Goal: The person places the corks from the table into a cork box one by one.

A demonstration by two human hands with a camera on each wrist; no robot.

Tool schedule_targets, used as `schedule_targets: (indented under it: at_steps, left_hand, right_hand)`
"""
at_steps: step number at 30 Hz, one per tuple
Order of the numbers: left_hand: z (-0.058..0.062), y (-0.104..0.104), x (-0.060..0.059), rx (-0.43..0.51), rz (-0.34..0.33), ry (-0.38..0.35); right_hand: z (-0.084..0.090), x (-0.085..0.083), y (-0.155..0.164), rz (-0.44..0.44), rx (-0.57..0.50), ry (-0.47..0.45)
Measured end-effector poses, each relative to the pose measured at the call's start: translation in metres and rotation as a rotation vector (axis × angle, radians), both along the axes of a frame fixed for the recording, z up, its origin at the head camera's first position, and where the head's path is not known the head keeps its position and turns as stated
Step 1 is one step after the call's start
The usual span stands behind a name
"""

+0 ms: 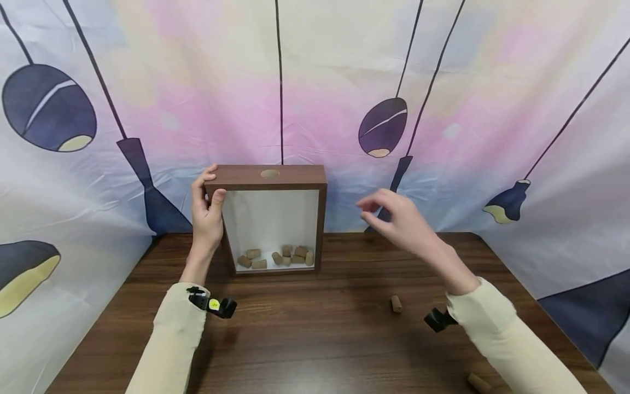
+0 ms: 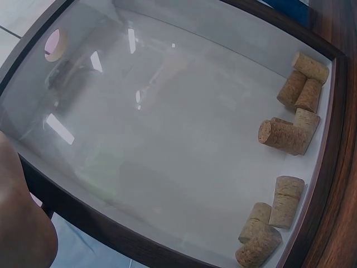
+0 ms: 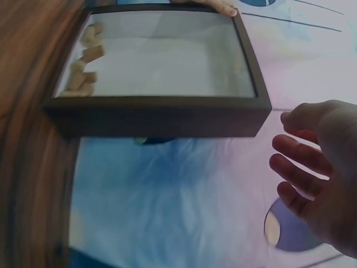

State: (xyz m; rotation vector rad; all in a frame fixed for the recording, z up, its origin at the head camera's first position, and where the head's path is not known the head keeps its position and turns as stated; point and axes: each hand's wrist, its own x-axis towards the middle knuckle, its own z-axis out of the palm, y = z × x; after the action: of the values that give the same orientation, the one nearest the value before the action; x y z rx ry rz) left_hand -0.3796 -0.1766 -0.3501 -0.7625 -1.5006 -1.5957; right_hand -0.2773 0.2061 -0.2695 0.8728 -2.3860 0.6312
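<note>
A brown wooden shadow box (image 1: 322, 224) with a clear front stands upright at the back of the table. In its top edge is a round hole (image 1: 270, 173), which shows in the left wrist view as well. Several wine corks (image 2: 284, 137) lie along the bottom inside. My left hand (image 1: 206, 216) grips the box's upper left corner, thumb on the front and fingers around the side and top. To the right of the box, apart from it, my right hand (image 1: 396, 219) is raised in the air. Its fingers (image 3: 301, 153) are loosely bent with nothing between them.
One loose cork (image 1: 396, 304) stands or lies on the dark wooden table (image 1: 305, 334), right of the box. Another cork (image 1: 479, 382) lies at the front edge of view, near the right sleeve. A printed cloth (image 1: 334, 82) hangs close behind and beside the table.
</note>
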Motion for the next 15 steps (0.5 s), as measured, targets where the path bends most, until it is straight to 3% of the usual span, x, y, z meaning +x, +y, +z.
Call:
schedule_targets:
  at_steps: [9,15]
  left_hand:
    - [0.000,-0.002,0.000,-0.003,0.004,0.010]
    - [0.000,-0.001,0.000,-0.004,0.006,0.007]
  right_hand:
    - [-0.033,0.024,0.043,-0.042,0.045,-0.088]
    - [-0.055,0.041,0.067,0.028,0.086,-0.098]
